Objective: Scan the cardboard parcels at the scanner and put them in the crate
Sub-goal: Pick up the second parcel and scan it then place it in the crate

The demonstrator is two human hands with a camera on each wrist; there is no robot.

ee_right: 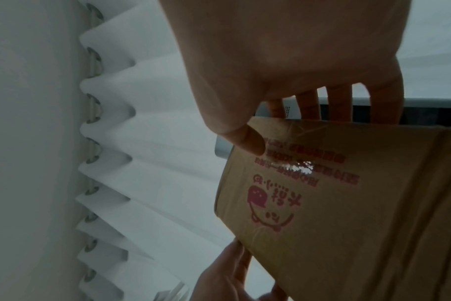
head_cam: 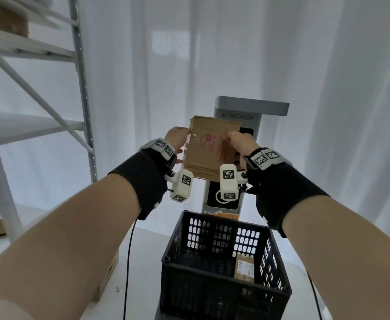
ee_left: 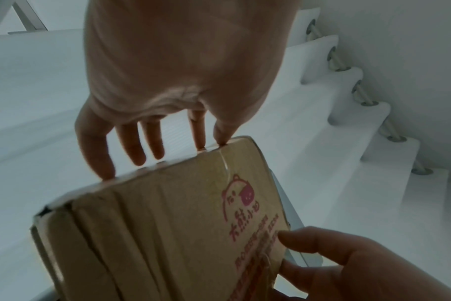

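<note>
Nearest the person stands the black slatted crate point(head_cam: 224, 282) on a pale desk point(head_cam: 143, 262), and inside it, against its right wall, lies a small cardboard parcel point(head_cam: 244, 267) with a white label facing up. A brown box edge point(head_cam: 107, 276) shows beside the left forearm, left of the crate. Above the crate both arms reach forward, each with a black wrist wrap and white marker blocks. Between them they hold a flat cardboard parcel point(head_cam: 209, 148) upright in the air, its printed pink cartoon face and red lettering turned toward the person. The left hand point(head_cam: 177, 138) has its grip clamped on the parcel's left edge: in the left wrist view the fingertips point(ee_left: 104, 173) sit along the taped edge, with the thumb on the near face. The right hand point(head_cam: 240, 144) has its grip clamped on the parcel's right edge, the thumb point(ee_right: 247, 138) pressed on the printed face and the fingers curled behind the far side. Just behind the parcel rises the grey scanner point(head_cam: 251, 112), a post with an overhanging head and dark panels down its front; the parcel covers its left part. To the left stands a white metal shelving rack point(head_cam: 78, 88), and white pleated curtains point(head_cam: 328, 88) fill the background.
</note>
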